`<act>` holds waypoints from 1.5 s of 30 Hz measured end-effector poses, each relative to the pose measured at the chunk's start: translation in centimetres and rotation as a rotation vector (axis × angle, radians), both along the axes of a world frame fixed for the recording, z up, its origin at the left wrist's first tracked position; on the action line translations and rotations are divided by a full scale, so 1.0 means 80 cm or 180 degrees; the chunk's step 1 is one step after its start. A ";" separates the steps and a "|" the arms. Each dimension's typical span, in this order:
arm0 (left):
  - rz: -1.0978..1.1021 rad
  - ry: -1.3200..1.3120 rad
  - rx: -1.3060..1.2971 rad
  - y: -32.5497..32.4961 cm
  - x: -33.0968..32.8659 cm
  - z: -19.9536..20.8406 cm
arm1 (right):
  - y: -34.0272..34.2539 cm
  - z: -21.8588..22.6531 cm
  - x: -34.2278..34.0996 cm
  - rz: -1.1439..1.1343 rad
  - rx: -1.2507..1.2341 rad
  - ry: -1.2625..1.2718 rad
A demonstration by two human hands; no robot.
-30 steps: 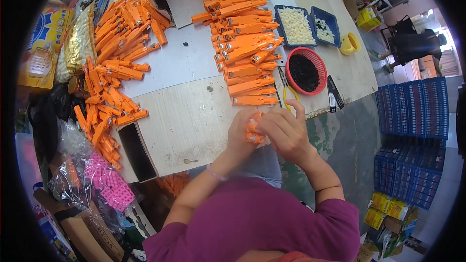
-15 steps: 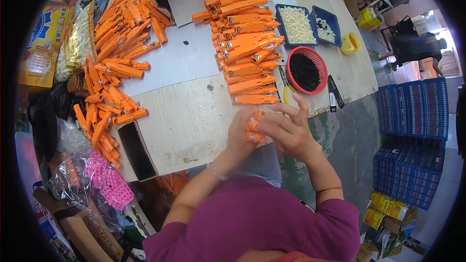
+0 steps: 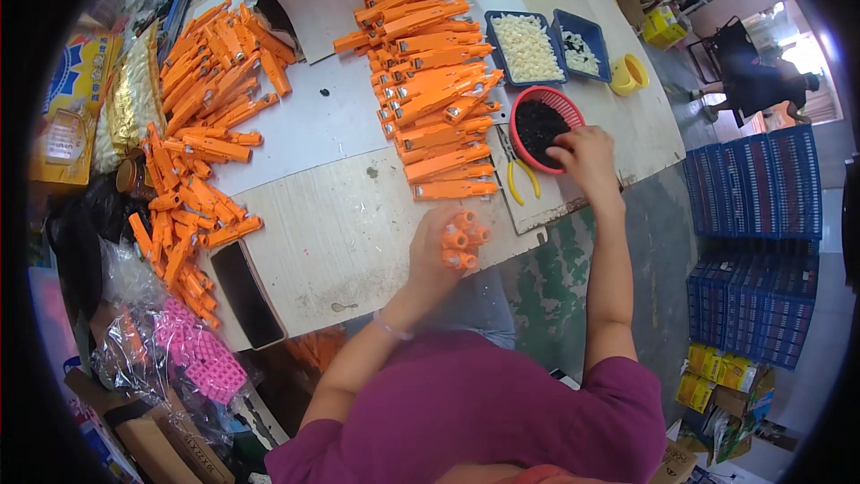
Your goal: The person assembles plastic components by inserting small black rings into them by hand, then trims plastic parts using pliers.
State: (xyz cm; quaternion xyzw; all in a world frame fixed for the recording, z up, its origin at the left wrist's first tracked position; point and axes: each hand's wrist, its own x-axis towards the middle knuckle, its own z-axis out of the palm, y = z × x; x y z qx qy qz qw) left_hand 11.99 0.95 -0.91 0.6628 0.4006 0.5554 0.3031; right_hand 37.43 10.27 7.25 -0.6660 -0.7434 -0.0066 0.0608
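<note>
My left hand (image 3: 428,255) is closed round a bunch of several orange plastic tubes (image 3: 459,238), their round open ends facing up, just off the table's front edge. Over the near right rim of a red basket (image 3: 580,111) is my right hand (image 3: 589,159), fingers bent and drawn together. Small black parts (image 3: 539,124) fill the basket; whether a part sits between my right fingertips is hidden. Beyond my left hand lies a long stack of orange plastic pieces (image 3: 439,99). Yellow-handled pliers (image 3: 511,181) rest between that stack and the basket.
Blue trays with white parts (image 3: 523,47) and white-and-black parts (image 3: 580,52) stand behind the basket, beside a yellow cup (image 3: 629,74). A loose orange heap (image 3: 202,139) spreads at left, near a dark phone (image 3: 247,296). Stacked blue crates (image 3: 752,188) stand at right.
My right hand has left the orange tubes and moved right and away to the red basket. My left hand still holds the tubes, turned with their ends more upward. The view has shifted slightly.
</note>
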 end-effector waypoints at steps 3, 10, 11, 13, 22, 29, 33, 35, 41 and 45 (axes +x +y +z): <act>0.0018 0.0056 -0.0029 -0.001 0.000 0.000 | 0.007 -0.023 -0.005 0.0319 0.0119 0.0185; -0.0016 0.0040 -0.0126 -0.003 -0.001 -0.002 | 0.018 -0.022 0.008 0.0141 0.0226 0.0714; -0.0027 0.0011 -0.0134 -0.003 0.000 -0.002 | 0.016 -0.020 0.006 0.0141 0.0224 0.0714; -0.0044 -0.0023 -0.0149 -0.003 0.002 -0.003 | 0.003 -0.009 -0.004 0.0033 0.0678 0.1242; -0.0087 0.0034 -0.0140 -0.002 -0.005 -0.002 | -0.099 0.055 -0.131 0.1914 0.0461 0.1923; -0.0121 -0.0275 -0.0392 -0.006 -0.004 -0.001 | -0.125 0.021 -0.141 0.2212 0.1581 0.0814; -0.0179 -0.0238 -0.0440 -0.006 -0.005 -0.009 | -0.137 -0.008 -0.137 0.2205 0.2022 0.0685; -0.0153 -0.0161 -0.0343 -0.005 -0.005 -0.007 | -0.139 -0.015 -0.134 0.2120 0.2191 0.0727; -0.0151 -0.0200 -0.0426 -0.007 -0.005 -0.006 | -0.133 -0.011 -0.139 0.1886 0.1664 0.1158; -0.0149 -0.0276 -0.0522 -0.007 -0.004 -0.002 | -0.131 -0.004 -0.138 0.1980 0.1472 0.1160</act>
